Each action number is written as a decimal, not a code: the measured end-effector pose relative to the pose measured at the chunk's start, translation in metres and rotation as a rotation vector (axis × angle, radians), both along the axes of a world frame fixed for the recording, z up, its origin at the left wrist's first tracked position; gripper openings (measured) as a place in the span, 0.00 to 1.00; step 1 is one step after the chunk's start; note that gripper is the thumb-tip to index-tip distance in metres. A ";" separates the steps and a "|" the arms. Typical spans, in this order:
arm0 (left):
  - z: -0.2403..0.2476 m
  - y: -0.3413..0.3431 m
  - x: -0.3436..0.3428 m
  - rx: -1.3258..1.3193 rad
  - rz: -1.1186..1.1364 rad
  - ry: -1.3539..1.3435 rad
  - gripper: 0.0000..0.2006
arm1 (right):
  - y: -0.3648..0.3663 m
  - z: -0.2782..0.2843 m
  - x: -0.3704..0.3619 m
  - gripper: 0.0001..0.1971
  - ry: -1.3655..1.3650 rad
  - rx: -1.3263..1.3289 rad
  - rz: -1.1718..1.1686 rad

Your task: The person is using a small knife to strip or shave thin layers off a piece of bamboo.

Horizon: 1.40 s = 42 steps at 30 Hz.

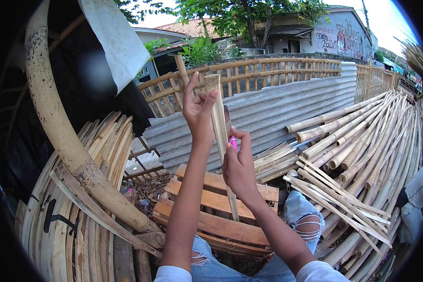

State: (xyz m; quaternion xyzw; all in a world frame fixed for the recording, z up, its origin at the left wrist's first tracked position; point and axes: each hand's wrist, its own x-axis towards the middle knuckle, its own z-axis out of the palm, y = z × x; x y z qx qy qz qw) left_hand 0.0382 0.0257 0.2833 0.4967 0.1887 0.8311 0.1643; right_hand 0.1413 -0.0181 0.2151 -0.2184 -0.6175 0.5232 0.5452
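A long split bamboo strip (219, 120) stands almost upright in front of me, its lower end down at the wooden slatted bench. Near its top, my left hand (199, 113) grips it, the thumb pressed along the face and the index finger pointing up. My right hand (240, 169) is closed round the pink handle of a knife (227, 120), lower down and to the right. The knife's blade points up beside the strip's right edge; whether it touches the bamboo I cannot tell. My right fingers partly cover the handle.
The orange-brown slatted bench (230, 229) is between my knees. Bamboo poles (362, 141) and thin pale strips (338, 202) lie at right. At left, a thick bamboo pole (63, 127) slants past stacked split bamboo (87, 225). Corrugated sheeting (272, 113) stands ahead, below a bamboo fence (277, 74).
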 end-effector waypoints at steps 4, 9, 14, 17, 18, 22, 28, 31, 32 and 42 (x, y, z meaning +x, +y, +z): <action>-0.011 0.017 -0.013 0.012 0.134 -0.021 0.21 | -0.005 -0.091 -0.009 0.14 -0.074 0.013 -0.137; -0.008 0.013 -0.029 -0.105 0.192 0.106 0.10 | -0.011 -0.045 0.008 0.14 -0.041 -0.249 0.088; 0.003 0.005 -0.020 -0.191 0.243 0.209 0.10 | -0.007 0.002 0.002 0.15 0.126 -0.128 0.088; 0.004 0.006 -0.025 -0.186 0.276 0.241 0.11 | -0.021 -0.044 -0.003 0.14 0.144 -0.141 0.022; 0.003 0.006 -0.027 -0.187 0.277 0.257 0.11 | -0.017 -0.043 -0.002 0.14 0.146 -0.142 0.025; 0.009 0.000 -0.023 -0.238 0.276 0.301 0.11 | -0.009 0.007 0.007 0.13 0.047 0.041 -0.046; 0.007 0.004 -0.016 -0.201 0.336 0.335 0.12 | -0.016 -0.022 0.016 0.16 -0.179 0.091 -0.192; 0.007 0.003 -0.020 -0.207 0.350 0.338 0.11 | -0.013 -0.005 0.019 0.15 -0.151 0.166 -0.183; 0.009 -0.002 -0.020 -0.216 0.323 0.338 0.11 | -0.009 0.014 0.021 0.15 -0.144 0.176 -0.144; 0.005 -0.011 -0.012 -0.194 0.237 0.275 0.09 | 0.015 -0.097 0.012 0.14 -0.241 0.011 -0.076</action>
